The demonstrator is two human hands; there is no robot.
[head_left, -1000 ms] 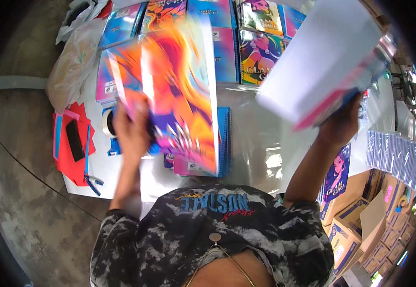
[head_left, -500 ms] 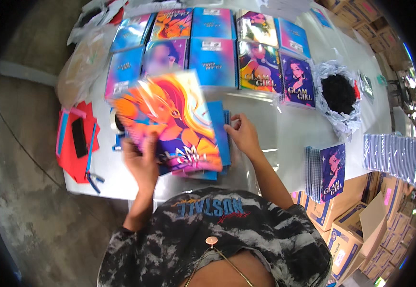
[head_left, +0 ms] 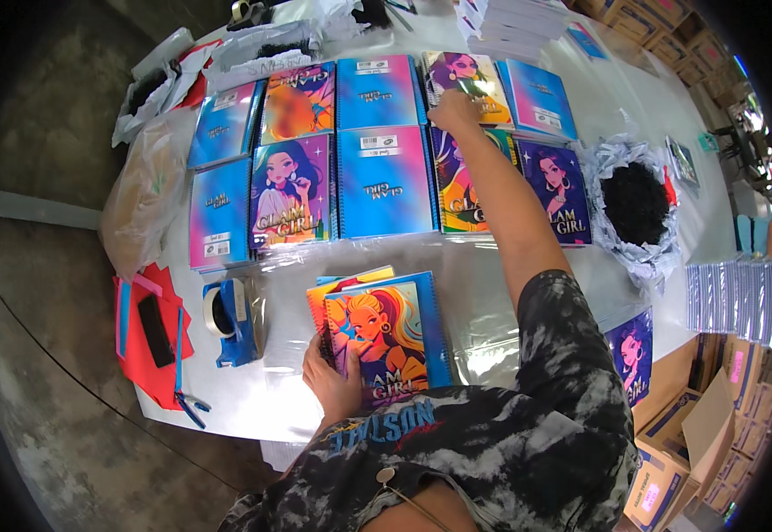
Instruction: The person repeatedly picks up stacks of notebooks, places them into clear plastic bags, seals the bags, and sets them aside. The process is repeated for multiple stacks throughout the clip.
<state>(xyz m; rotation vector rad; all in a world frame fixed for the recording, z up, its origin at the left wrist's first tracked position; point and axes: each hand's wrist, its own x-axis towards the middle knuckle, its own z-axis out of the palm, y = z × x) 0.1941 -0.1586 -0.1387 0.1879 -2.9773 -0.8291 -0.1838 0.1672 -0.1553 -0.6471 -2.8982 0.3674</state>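
Observation:
My left hand point(head_left: 333, 381) grips the left, spiral-bound edge of a small pile of spiral notebooks point(head_left: 377, 332) in front of my body. Its top cover shows an orange-toned cartoon figure with a ponytail, and blue and yellow covers stick out beneath. Stretched far forward, my right hand point(head_left: 455, 111) has its fingers curled at the lower left corner of a cream-covered spiral notebook point(head_left: 479, 84) in the back row. Below that wrist, my forearm partly covers a notebook with a green and yellow cover point(head_left: 457, 182). The right fingertips are partly hidden.
Two rows of stacked notebooks point(head_left: 381, 182) span the table. A blue tape dispenser point(head_left: 237, 332), red sheets point(head_left: 151, 355) and pliers point(head_left: 192, 410) lie left. A paper-lined bowl of black material point(head_left: 631, 204) stands right, near more stacked notebooks point(head_left: 732, 301) and cardboard boxes point(head_left: 670, 470).
The lifted orange-covered notebook now lies on the pile before me, with my left hand at its edge. My right hand has moved from beside the pile forward to the back row.

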